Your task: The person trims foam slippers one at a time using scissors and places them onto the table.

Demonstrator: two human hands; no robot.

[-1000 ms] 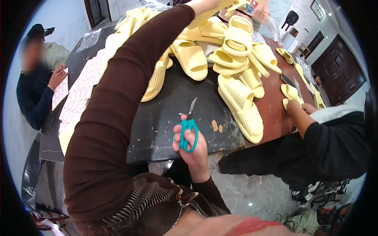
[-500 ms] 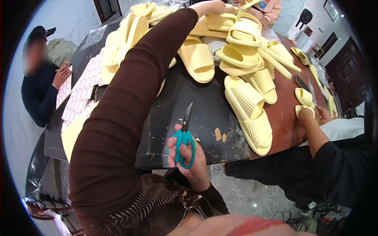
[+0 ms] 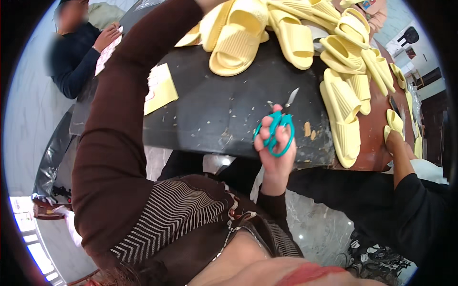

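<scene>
Slippers (image 3: 234,57) are heaped across the far side of the table (image 3: 205,105), w/ more running down the right side. Step in hand looks like a reach imo: left arm's stretched out far, toward the pile. Left hand (image 3: 209,4) is mostly cut off at the top edge, so idk how far open it is or if it's got hold of anything. Right hand (image 3: 277,161) is over the near edge w/ fingers curled around the teal handles of some scissors (image 3: 275,119), blade pointing far & a bit right. Can't tell if the blades are spread.

Next move prob calls for a secure grip on one slipper w/ the left, and keeping that blade tip clear of fingers and foam-looking straps.

As for looks: pale yellow slides, approx all the same style, open toe, wide ribbed strap, chunky sole. Some lie flat, others are stacked or tipped on each other. Closest to the right hand is one lying sole-down just to its right, apart from it. Btw tan scraps (image 3: 307,128) sit between those two, plus there's a yellow sheet (image 3: 166,93) by the left sleeve.
</scene>
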